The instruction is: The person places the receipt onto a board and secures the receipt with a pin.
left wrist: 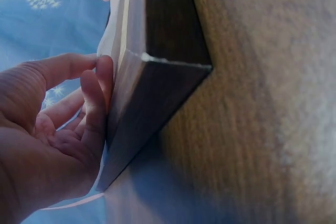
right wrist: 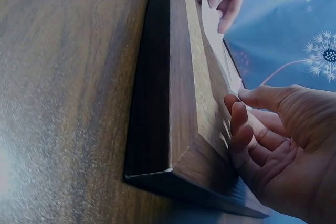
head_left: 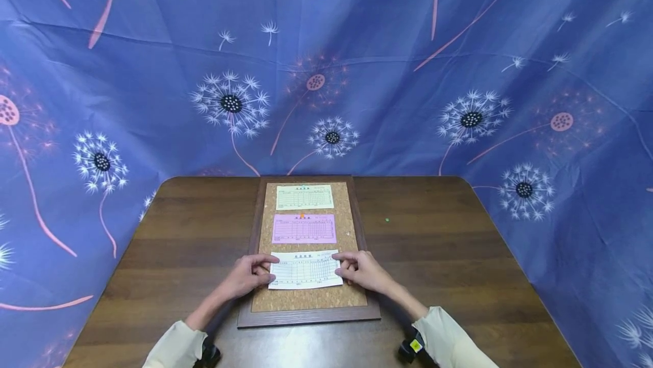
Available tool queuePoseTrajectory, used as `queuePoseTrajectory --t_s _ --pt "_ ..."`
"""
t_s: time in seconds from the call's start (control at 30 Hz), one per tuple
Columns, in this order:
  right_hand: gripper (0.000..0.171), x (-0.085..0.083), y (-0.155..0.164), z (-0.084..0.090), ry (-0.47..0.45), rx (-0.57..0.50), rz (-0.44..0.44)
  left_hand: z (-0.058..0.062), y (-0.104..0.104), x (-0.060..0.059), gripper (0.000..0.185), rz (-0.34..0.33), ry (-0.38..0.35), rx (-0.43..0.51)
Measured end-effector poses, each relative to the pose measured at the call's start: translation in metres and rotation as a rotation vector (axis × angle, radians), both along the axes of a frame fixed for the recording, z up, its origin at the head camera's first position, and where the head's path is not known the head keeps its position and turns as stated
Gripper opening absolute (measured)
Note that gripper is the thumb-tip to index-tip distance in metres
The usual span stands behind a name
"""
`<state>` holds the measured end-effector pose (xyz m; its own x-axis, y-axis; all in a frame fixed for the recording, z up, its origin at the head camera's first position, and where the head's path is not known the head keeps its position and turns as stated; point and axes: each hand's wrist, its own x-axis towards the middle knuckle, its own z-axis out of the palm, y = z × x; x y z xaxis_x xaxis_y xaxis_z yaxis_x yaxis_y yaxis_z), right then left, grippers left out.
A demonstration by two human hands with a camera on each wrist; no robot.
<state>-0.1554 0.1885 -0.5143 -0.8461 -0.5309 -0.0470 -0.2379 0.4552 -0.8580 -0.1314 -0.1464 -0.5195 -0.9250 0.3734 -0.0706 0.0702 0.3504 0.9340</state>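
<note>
A white printed form (head_left: 305, 270) lies over the lower part of a framed cork board (head_left: 308, 300). My left hand (head_left: 250, 275) pinches its left edge between thumb and fingers, as the left wrist view also shows at the hand (left wrist: 63, 114). On the other side, my right hand (head_left: 364, 270) pinches the right edge; in the right wrist view that hand (right wrist: 283, 135) has its thumb and fingertips on the paper (right wrist: 212, 24). Above the white form a purple form (head_left: 304, 231) hangs under an orange pin (head_left: 302, 216). A pale green form (head_left: 304, 198) is at the top.
The board lies on a brown wooden table (head_left: 439, 254). A tiny green object (head_left: 387, 220) sits on the tabletop right of the board. Behind and beside the table hangs a blue cloth (head_left: 388, 101) with a dandelion pattern.
</note>
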Motion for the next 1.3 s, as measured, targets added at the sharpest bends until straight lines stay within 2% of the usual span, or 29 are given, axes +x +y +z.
queuePoseTrajectory --t_s 0.17,0.43,0.6,0.87,1.07,1.3 --pt "0.036 -0.001 0.000 -0.001 0.014 0.005 0.009 -0.003 -0.002 0.000 0.037 -0.007 0.037 -0.032" --pt "0.036 -0.001 -0.002 -0.002 -0.031 0.008 -0.003 0.000 -0.004 -0.001 0.036 -0.006 0.099 -0.093" --pt "0.036 -0.002 -0.002 -0.003 0.008 0.021 0.013 0.001 -0.003 0.001 0.037 0.008 0.117 -0.137" --pt "0.037 -0.003 -0.001 -0.004 0.100 0.102 0.036 -0.003 -0.002 -0.001 0.043 0.004 0.103 -0.121" --pt "0.026 -0.002 0.001 -0.005 0.118 0.116 0.040 -0.003 -0.002 -0.003 0.044 -0.037 0.084 -0.109" --pt "0.029 -0.007 0.010 -0.002 0.136 0.089 0.069 -0.003 -0.002 -0.006 0.044 -0.051 0.073 -0.092"
